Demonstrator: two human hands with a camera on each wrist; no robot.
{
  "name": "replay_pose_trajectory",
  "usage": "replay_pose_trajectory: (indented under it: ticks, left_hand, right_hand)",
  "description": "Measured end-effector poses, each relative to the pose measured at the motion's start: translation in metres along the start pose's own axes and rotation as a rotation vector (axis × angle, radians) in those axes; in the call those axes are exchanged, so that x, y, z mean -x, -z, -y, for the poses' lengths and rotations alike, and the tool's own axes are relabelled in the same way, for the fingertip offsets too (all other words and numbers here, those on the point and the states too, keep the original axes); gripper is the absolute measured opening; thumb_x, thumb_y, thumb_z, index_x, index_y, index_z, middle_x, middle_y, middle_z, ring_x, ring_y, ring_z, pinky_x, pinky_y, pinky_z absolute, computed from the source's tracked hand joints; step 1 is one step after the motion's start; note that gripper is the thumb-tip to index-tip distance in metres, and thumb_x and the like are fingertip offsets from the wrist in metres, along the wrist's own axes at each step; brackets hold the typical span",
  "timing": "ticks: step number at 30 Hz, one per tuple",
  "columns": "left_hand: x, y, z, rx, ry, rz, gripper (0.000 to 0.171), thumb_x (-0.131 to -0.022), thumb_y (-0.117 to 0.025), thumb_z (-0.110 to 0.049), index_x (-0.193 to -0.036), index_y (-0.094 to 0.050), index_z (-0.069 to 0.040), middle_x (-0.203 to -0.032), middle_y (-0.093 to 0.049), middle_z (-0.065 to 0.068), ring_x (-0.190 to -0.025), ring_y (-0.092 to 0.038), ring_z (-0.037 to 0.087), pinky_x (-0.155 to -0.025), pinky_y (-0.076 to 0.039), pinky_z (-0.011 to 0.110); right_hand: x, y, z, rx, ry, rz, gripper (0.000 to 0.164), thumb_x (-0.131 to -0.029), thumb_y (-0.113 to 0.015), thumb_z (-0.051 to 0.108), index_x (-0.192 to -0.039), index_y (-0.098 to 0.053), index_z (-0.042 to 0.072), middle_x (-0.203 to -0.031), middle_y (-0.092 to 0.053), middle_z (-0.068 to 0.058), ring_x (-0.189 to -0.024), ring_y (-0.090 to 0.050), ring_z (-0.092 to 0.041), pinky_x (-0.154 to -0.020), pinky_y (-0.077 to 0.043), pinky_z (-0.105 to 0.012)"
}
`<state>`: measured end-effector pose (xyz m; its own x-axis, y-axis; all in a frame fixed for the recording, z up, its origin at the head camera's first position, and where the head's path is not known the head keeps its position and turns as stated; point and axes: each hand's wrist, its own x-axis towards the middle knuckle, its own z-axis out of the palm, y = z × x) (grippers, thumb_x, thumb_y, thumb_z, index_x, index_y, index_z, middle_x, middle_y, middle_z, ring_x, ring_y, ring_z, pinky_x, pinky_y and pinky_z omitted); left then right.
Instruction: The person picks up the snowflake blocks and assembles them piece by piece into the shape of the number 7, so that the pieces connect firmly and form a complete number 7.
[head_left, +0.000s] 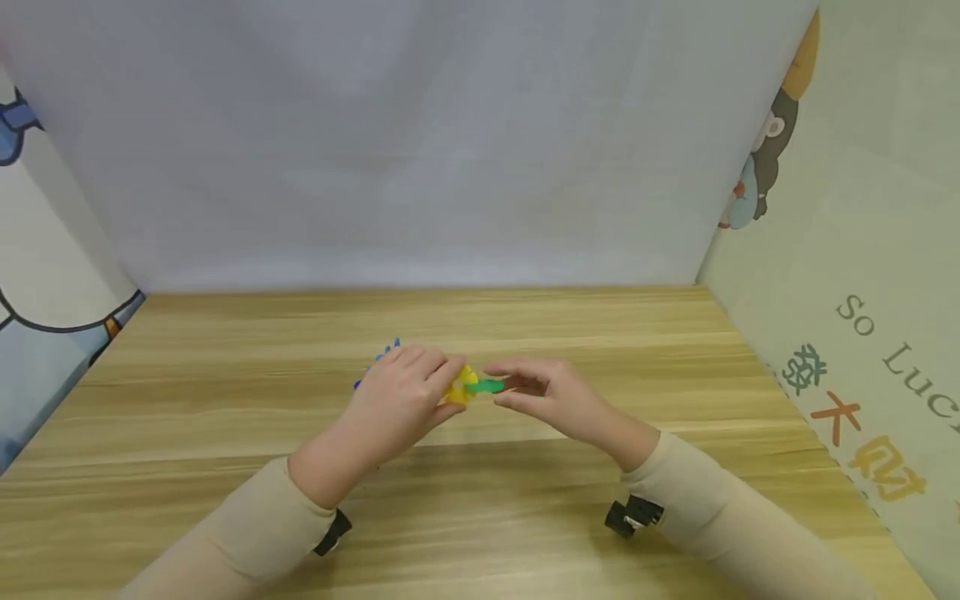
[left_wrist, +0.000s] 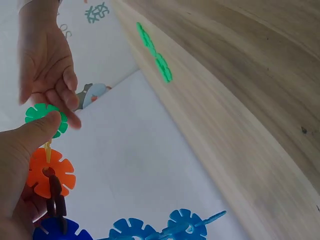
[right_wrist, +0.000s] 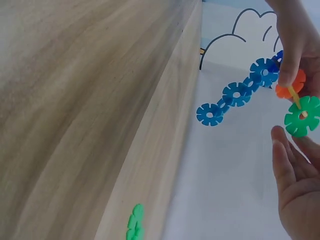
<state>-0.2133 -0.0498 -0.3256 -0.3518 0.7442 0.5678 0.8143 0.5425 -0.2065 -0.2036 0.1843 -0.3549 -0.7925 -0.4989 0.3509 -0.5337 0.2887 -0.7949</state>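
Note:
My left hand (head_left: 401,392) grips a chain of slotted plastic flower discs, its thumb overlapping the green disc (left_wrist: 36,114) in the left wrist view. A yellow disc (head_left: 459,388) joins that green end to an orange disc (left_wrist: 62,171). Past it come a brown disc (left_wrist: 56,195), a dark blue disc (left_wrist: 62,234) and several lighter blue discs (right_wrist: 236,94) trailing beyond the hand. My right hand (head_left: 558,396) is beside the green end, fingers and thumb apart, with fingertips just by the disc's edge. Part of the chain is hidden behind my left hand in the head view.
Two joined green discs (left_wrist: 155,52) lie on the wooden table (head_left: 480,517), seen in both wrist views. A white cloth (head_left: 420,167) hangs behind the table's far edge. Printed walls stand at left and right.

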Motion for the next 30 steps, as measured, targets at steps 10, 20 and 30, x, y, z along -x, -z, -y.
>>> replay_pose_trajectory:
  ticks: [10,20,30]
  left_hand:
    - [-0.004,-0.005,-0.004,0.094,0.015,0.036,0.044,-0.072,-0.082,-0.028,-0.103,-0.061,-0.003,-0.092,-0.063,0.006,-0.083,-0.058,0.022,-0.074,-0.048,0.034]
    - [-0.009,-0.007,-0.012,0.356,0.184,0.243,0.039,-0.077,-0.078,-0.025,-0.106,-0.058,-0.009,-0.090,-0.067,-0.001,-0.077,-0.061,0.013,-0.077,-0.047,0.032]
    - [-0.011,-0.006,-0.015,0.632,0.361,0.416,0.043,-0.089,-0.061,-0.039,-0.119,-0.061,-0.009,-0.081,-0.060,-0.009,-0.066,-0.051,0.004,-0.064,-0.045,0.023]
  right_hand:
    - [0.000,-0.003,-0.002,0.074,0.051,-0.079,0.021,-0.085,-0.061,-0.007,-0.104,-0.069,-0.002,-0.102,-0.068,-0.013,-0.092,-0.065,-0.020,-0.076,-0.053,-0.025]
    - [-0.002,-0.005,-0.009,0.375,0.514,-0.162,0.026,-0.074,-0.068,-0.014,-0.097,-0.070,-0.005,-0.098,-0.069,-0.013,-0.091,-0.066,-0.025,-0.078,-0.051,-0.024]
    - [0.000,-0.002,-0.016,0.502,0.605,-0.151,0.019,-0.094,-0.055,0.012,-0.096,-0.069,-0.001,-0.093,-0.070,-0.009,-0.084,-0.068,-0.019,-0.074,-0.052,-0.020]
